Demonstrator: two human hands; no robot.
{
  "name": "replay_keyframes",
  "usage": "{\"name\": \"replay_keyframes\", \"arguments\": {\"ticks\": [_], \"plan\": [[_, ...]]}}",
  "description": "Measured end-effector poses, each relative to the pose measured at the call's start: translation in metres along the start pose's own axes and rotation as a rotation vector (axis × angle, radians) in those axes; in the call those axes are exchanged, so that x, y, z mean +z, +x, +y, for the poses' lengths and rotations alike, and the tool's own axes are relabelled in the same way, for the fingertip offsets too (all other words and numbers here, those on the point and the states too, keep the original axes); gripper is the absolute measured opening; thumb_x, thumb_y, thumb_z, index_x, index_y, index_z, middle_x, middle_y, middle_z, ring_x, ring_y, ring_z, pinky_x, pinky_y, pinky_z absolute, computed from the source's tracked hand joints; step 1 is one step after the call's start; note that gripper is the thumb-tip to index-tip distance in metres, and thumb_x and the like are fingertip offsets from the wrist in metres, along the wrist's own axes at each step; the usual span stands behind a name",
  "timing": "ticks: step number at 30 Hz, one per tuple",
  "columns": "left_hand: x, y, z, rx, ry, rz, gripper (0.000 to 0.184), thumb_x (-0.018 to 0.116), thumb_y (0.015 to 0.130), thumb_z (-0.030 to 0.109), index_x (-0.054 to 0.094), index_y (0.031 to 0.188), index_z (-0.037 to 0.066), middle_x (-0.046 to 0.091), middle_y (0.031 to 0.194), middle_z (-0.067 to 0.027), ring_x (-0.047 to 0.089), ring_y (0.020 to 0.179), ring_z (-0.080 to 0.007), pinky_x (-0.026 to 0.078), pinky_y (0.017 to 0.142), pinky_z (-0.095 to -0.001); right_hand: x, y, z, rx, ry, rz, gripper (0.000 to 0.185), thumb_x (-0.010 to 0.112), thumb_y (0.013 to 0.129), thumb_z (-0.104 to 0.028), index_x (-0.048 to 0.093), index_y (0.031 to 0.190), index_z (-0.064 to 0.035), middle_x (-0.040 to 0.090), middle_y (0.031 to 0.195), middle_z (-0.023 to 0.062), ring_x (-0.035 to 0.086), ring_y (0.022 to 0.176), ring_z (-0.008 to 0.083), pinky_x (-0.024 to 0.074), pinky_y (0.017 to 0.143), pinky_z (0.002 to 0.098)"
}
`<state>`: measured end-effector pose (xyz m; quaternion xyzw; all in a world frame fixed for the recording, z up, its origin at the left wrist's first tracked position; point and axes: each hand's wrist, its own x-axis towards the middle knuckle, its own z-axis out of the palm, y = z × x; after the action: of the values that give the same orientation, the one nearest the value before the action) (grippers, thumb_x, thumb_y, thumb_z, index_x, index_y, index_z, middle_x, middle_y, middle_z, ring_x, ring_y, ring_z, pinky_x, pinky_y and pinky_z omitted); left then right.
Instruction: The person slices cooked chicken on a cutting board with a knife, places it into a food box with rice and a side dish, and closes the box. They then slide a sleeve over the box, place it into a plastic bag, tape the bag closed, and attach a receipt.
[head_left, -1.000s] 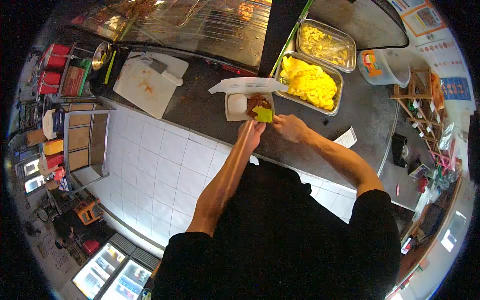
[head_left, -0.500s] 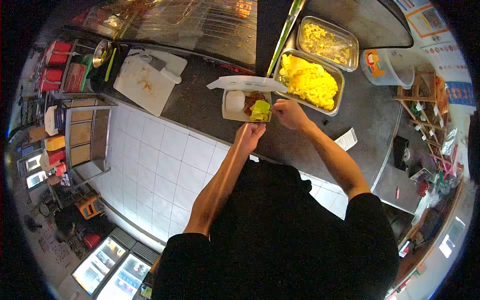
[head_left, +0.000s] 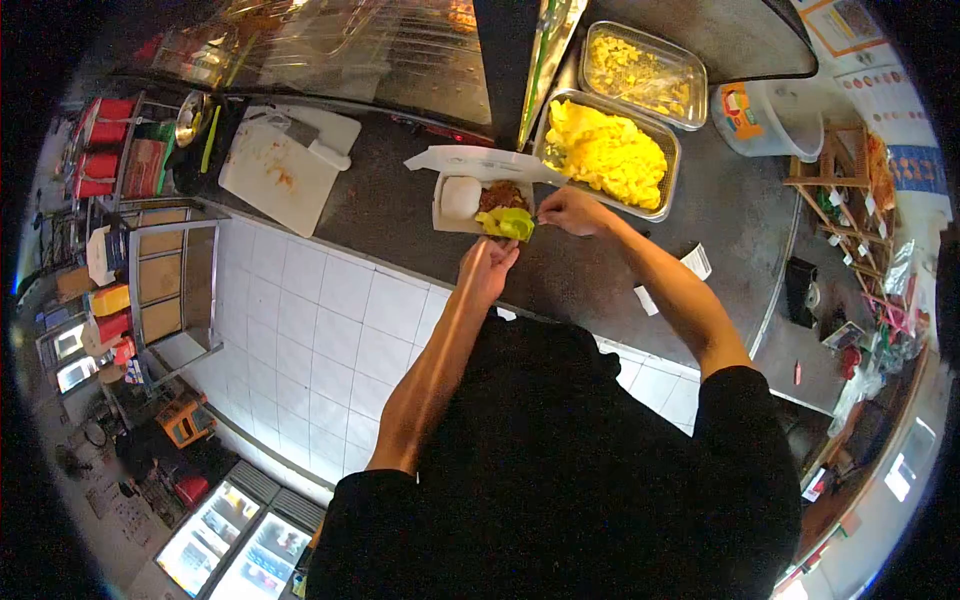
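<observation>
An open paper box [head_left: 455, 222] stands on the dark counter, its lid raised at the back. It holds a white mound of rice [head_left: 461, 198], reddish-brown food [head_left: 505, 195] and a yellow-green leafy piece [head_left: 506, 223] at the front right. My left hand [head_left: 490, 262] is at the box's front edge, fingers closed near the leafy piece; what they grip, if anything, is hidden. My right hand [head_left: 570, 212] is pinched at the box's right side, on something too small to make out. Behind it sits a clear tray of bright yellow food [head_left: 607, 155].
A second clear tray [head_left: 690, 112] stands behind the first. White cutting boards [head_left: 285, 190] with a knife [head_left: 329, 155] lie at the left. A clear tub [head_left: 780, 125] stands at the right, and a paper slip [head_left: 697, 262] lies near my right forearm.
The leafy piece has spread and now lies lower and further left across the box's front. My right hand remains close to the box's right side. The whole view has shifted slightly.
</observation>
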<state>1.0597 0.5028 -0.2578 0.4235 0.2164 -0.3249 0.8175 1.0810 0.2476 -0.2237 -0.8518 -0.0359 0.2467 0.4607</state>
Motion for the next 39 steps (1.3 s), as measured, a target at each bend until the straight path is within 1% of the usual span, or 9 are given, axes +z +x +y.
{"name": "replay_keyframes", "arguments": {"ticks": [4, 6, 24, 26, 29, 30, 31, 36, 39], "plan": [[-0.038, 0.013, -0.030, 0.136, 0.491, -0.074, 0.006, 0.052, 0.086, -0.001, 0.050, 0.089, -0.005, 0.055, 0.118, -0.0260, 0.057, 0.116, -0.0407, 0.040, 0.110, -0.0545, 0.000, -0.010, -0.010, 0.272, 0.391, 0.071, 0.017, 0.065, 0.091, -0.021, 0.074, 0.090, -0.0068, 0.058, 0.070, -0.0028, 0.051, 0.061, 0.0091, 0.0394, 0.054, 0.0269], [0.020, -0.023, 0.003, -0.147, -0.167, 0.198, 0.007, 0.052, 0.087, -0.001, 0.049, 0.091, -0.006, 0.055, 0.118, -0.0259, 0.058, 0.116, -0.0396, 0.042, 0.110, -0.0538, 0.001, -0.014, -0.010, 0.335, 0.620, 0.084, 0.016, 0.065, 0.092, -0.020, 0.074, 0.091, -0.0061, 0.052, 0.068, -0.0041, 0.045, 0.058, 0.0072, 0.0336, 0.051, 0.0250], [0.002, -0.024, 0.000, -0.185, -0.171, 0.172, 0.020, 0.055, 0.085, 0.002, 0.052, 0.104, -0.003, 0.055, 0.112, -0.0181, 0.059, 0.108, -0.0309, 0.046, 0.104, -0.0447, -0.009, -0.070, -0.037, 0.260, 1.366, 0.259, 0.016, 0.059, 0.098, -0.019, 0.065, 0.100, -0.0042, 0.041, 0.066, -0.0079, 0.032, 0.052, 0.0028, 0.0238, 0.044, 0.0201], [-0.056, -0.012, 0.000, -0.119, 0.149, 0.213, 0.020, 0.056, 0.086, 0.003, 0.052, 0.105, -0.001, 0.055, 0.112, -0.0176, 0.059, 0.108, -0.0302, 0.047, 0.102, -0.0435, -0.019, -0.091, -0.046, 0.235, 1.486, 0.297, 0.015, 0.057, 0.100, -0.017, 0.063, 0.100, -0.0031, 0.040, 0.066, -0.0075, 0.030, 0.051, 0.0030, 0.0228, 0.042, 0.0196], [-0.023, -0.022, 0.035, 0.318, 0.779, 0.799, 0.024, 0.058, 0.093, 0.012, 0.057, 0.112, -0.001, 0.059, 0.105, -0.0157, 0.061, 0.106, -0.0307, 0.049, 0.095, -0.0423, -0.037, -0.122, -0.059, 0.254, 1.651, 0.508, 0.016, 0.056, 0.100, -0.017, 0.063, 0.100, -0.0016, 0.042, 0.067, -0.0066, 0.031, 0.050, 0.0025, 0.0231, 0.042, 0.0197], [-0.052, 0.002, 0.034, 0.499, 0.841, 0.759, 0.030, 0.058, 0.094, 0.017, 0.058, 0.116, -0.003, 0.062, 0.104, -0.0171, 0.063, 0.104, -0.0318, 0.050, 0.093, -0.0429, -0.039, -0.128, -0.035, 0.117, 1.721, 0.424, 0.018, 0.057, 0.100, -0.017, 0.063, 0.101, -0.0007, 0.044, 0.068, -0.0057, 0.031, 0.050, 0.0021, 0.0231, 0.041, 0.0198], [-0.084, 0.027, 0.036, 0.681, 0.897, 0.713, 0.036, 0.059, 0.096, 0.021, 0.059, 0.120, -0.005, 0.066, 0.104, -0.0186, 0.065, 0.103, -0.0329, 0.050, 0.090, -0.0436, -0.045, -0.126, -0.035, 0.128, 1.615, 0.552, 0.018, 0.057, 0.100, -0.017, 0.063, 0.102, -0.0005, 0.045, 0.068, -0.0057, 0.031, 0.050, 0.0020, 0.0232, 0.041, 0.0197], [-0.060, 0.055, 0.102, 0.586, 1.382, 0.389, 0.040, 0.059, 0.096, 0.031, 0.064, 0.116, -0.003, 0.069, 0.103, -0.0253, 0.067, 0.098, -0.0391, 0.051, 0.088, -0.0447, -0.057, -0.065, -0.006, 0.293, 0.946, 0.894, 0.025, 0.068, 0.093, -0.024, 0.072, 0.098, 0.0011, 0.054, 0.065, -0.0029, 0.043, 0.051, 0.0056, 0.0319, 0.045, 0.0236], [-0.044, 0.041, 0.117, 0.593, 1.595, 0.264, 0.031, 0.055, 0.098, 0.028, 0.067, 0.105, 0.001, 0.068, 0.095, -0.0246, 0.065, 0.090, -0.0444, 0.050, 0.078, -0.0488, -0.052, -0.035, 0.017, 0.305, 0.217, 0.884, 0.042, 0.072, 0.087, -0.035, 0.072, 0.108, 0.0020, 0.072, 0.093, 0.0104, 0.066, 0.074, 0.0170, 0.0509, 0.068, 0.0301]]}}
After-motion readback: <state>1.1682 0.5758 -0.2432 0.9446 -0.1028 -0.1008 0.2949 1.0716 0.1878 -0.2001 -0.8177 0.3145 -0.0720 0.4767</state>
